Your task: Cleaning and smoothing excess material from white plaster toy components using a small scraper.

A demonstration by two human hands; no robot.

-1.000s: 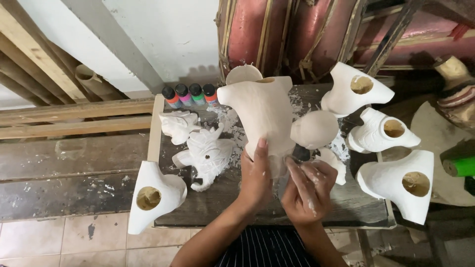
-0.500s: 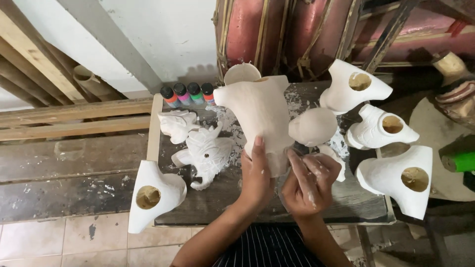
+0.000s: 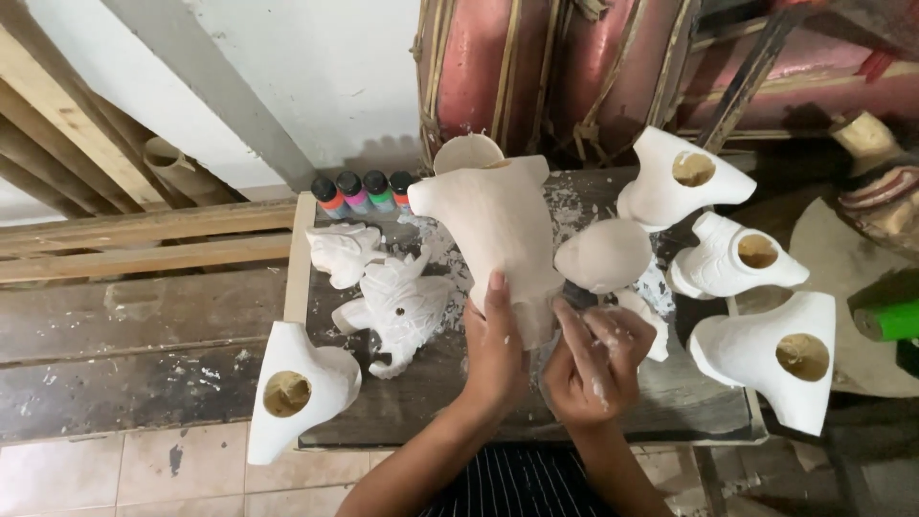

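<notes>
My left hand (image 3: 495,352) grips the lower end of a tall white plaster torso figure (image 3: 499,230), holding it upright over the dark small table (image 3: 436,397). My right hand (image 3: 595,364) is curled just right of the figure's base, fingers dusted white and bunched together; whether it holds a small tool I cannot tell. A rounded white plaster piece (image 3: 604,255) sits right beside the figure, above my right hand.
White hollow plaster casts (image 3: 684,182) (image 3: 735,258) (image 3: 777,352) ring the table's right side, another (image 3: 299,388) hangs at its left corner. Carved white animal pieces (image 3: 397,306) lie left of the figure. Several small paint bottles (image 3: 362,191) stand at the back. Wooden planks (image 3: 134,239) lie left.
The view has shifted slightly. My right hand's fingers have curled in closer to the figure's base; my left hand keeps its grip on the figure.
</notes>
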